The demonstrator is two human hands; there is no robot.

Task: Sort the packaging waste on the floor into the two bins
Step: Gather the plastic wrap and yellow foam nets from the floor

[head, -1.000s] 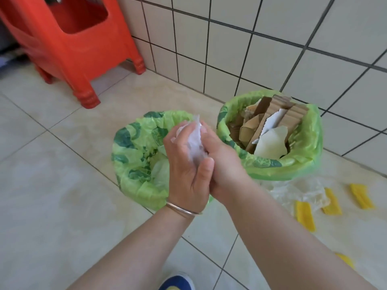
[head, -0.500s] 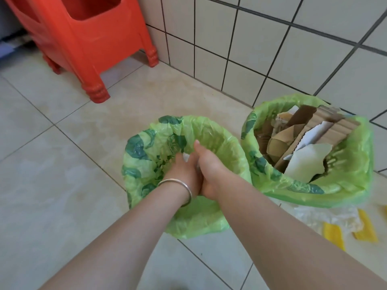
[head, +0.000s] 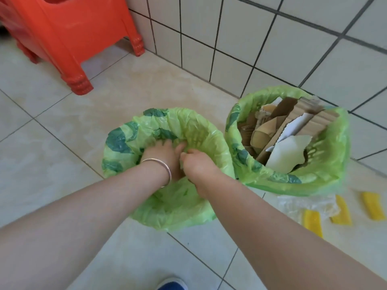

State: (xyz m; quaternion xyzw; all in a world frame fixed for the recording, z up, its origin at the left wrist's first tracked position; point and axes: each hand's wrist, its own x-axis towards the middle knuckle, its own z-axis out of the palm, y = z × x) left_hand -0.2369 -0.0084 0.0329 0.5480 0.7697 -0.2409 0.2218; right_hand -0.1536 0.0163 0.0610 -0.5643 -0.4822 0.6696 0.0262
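Two bins lined with green bags stand by the tiled wall. The left bin (head: pixel 125 141) has both my hands sunk into it. My left hand (head: pixel 161 155), with a silver bangle on the wrist, and my right hand (head: pixel 199 164) press together with fingers curled downward. Only a thin whitish sliver of the crumpled plastic wad (head: pixel 182 164) shows between them; the rest is hidden. The right bin (head: pixel 326 181) is packed with cardboard pieces (head: pixel 293 120) and white paper. Clear plastic film (head: pixel 297 204) and yellow strips (head: pixel 312 222) lie on the floor in front of the right bin.
A red plastic stool (head: pixel 69 38) stands at the back left against the wall. The white tiled wall (head: pixel 272 49) runs behind both bins. My blue shoe tip (head: pixel 171 285) shows at the bottom edge. Bare floor tiles spread to the left.
My hands, which held the white plastic wad above the left bin, have gone down into that bin with it. The view has dropped closer to the bins.
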